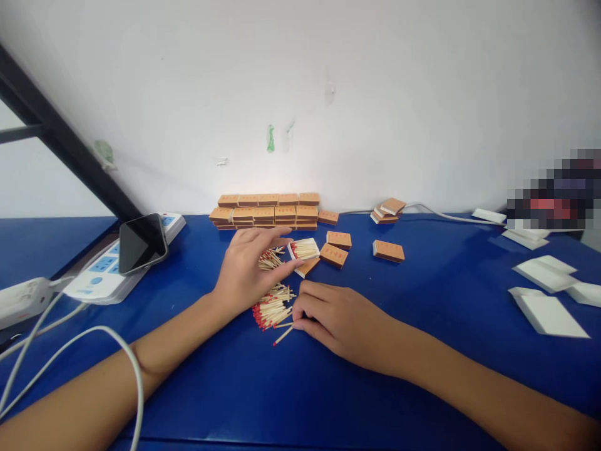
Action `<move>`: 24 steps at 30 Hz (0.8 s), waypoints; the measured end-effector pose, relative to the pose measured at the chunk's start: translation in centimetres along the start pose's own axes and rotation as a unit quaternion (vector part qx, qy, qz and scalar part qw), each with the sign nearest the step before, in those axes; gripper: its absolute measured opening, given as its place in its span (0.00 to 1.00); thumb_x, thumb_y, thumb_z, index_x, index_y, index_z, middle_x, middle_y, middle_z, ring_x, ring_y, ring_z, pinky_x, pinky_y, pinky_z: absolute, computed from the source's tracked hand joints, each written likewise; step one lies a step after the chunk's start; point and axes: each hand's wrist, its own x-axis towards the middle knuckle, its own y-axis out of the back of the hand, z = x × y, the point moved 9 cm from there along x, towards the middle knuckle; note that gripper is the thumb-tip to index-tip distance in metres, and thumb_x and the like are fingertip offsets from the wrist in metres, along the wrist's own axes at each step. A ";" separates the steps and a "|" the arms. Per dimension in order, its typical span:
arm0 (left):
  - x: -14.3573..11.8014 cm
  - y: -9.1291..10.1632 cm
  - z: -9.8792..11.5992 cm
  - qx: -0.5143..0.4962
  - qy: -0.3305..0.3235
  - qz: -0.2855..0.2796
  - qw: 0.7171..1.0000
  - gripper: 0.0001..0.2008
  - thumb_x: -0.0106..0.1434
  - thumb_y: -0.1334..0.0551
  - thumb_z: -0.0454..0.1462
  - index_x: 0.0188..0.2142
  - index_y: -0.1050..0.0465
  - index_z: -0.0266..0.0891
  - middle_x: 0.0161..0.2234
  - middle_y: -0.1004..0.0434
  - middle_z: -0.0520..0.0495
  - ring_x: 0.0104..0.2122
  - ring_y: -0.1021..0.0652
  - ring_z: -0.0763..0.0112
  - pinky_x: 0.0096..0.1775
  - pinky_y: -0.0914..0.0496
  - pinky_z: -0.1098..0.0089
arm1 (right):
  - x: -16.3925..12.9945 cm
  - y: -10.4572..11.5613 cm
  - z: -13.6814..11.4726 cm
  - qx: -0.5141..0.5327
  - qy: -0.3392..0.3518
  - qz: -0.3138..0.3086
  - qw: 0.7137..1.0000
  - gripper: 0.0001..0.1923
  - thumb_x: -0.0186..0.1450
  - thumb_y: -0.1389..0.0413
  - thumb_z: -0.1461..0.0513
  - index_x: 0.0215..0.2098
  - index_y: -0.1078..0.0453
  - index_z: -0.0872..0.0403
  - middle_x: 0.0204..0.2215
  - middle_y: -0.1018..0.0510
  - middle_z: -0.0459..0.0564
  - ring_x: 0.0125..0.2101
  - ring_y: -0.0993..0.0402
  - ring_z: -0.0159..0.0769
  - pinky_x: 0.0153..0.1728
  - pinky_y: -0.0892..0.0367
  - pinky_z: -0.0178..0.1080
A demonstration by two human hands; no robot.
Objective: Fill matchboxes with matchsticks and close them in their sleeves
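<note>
My left hand (251, 260) grips a small white matchbox tray (305, 249) between thumb and fingers. Red-tipped matches lie inside the tray, and an orange matchbox sleeve (308, 268) shows just below it. Under and in front of that hand spreads a pile of loose matches (272, 308), partly hidden by my palm. My right hand (328, 313) is closed at the pile's right edge, pinching a match (283, 336) whose red head points down and left. Two orange matchboxes (333, 255) lie close to the tray's right side.
Stacked matchboxes (267, 215) line the wall. More matchboxes lie right, one single (389, 250) and a small pile (387, 210). White empty trays (549, 313) are scattered far right. A phone (142, 244) leans on a power strip (106, 269); a white cable (136, 369) crosses my left forearm.
</note>
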 end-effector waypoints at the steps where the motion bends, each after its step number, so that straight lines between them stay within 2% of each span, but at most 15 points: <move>1: 0.0 0.0 0.0 0.000 0.000 0.000 1.000 0.25 0.63 0.26 0.44 0.57 0.29 0.44 0.44 0.13 0.50 0.48 0.17 0.60 0.52 0.29 0.59 | 0.0 -0.1 0.0 -0.011 0.001 -0.004 1.000 0.09 0.76 0.47 0.63 0.38 0.28 0.54 0.37 0.25 0.48 0.34 0.27 0.33 0.35 0.34 0.37; 7: 0.0 0.0 0.0 0.000 -0.007 0.002 1.000 0.26 0.63 0.26 0.44 0.57 0.29 0.44 0.44 0.14 0.51 0.48 0.18 0.61 0.52 0.29 0.60 | 0.0 -0.7 0.4 -0.048 -0.006 -0.014 0.999 0.08 0.76 0.46 0.63 0.39 0.29 0.54 0.38 0.25 0.48 0.33 0.27 0.34 0.31 0.36 0.37; 11: 0.0 0.1 0.0 -0.001 -0.006 0.004 1.000 0.26 0.63 0.26 0.43 0.57 0.29 0.45 0.44 0.14 0.50 0.48 0.17 0.61 0.52 0.29 0.59 | 0.0 -0.4 0.3 -0.009 -0.014 -0.022 1.000 0.08 0.77 0.46 0.63 0.39 0.29 0.54 0.38 0.25 0.47 0.35 0.26 0.35 0.36 0.34 0.38; 18: 0.0 0.1 0.1 0.000 -0.006 0.001 1.000 0.25 0.64 0.26 0.44 0.57 0.29 0.44 0.44 0.14 0.50 0.48 0.17 0.61 0.52 0.29 0.59 | -0.4 -1.0 -0.6 0.037 0.002 -0.109 0.993 0.06 0.75 0.44 0.63 0.40 0.27 0.53 0.39 0.23 0.45 0.35 0.25 0.33 0.36 0.35 0.37; 24: 0.0 0.1 0.0 -0.001 -0.010 0.004 1.000 0.25 0.64 0.27 0.45 0.57 0.29 0.44 0.44 0.14 0.50 0.47 0.17 0.62 0.52 0.29 0.61 | -0.4 -0.8 -0.7 0.053 0.015 -0.107 0.993 0.05 0.76 0.44 0.59 0.46 0.27 0.51 0.43 0.24 0.45 0.38 0.26 0.34 0.39 0.35 0.37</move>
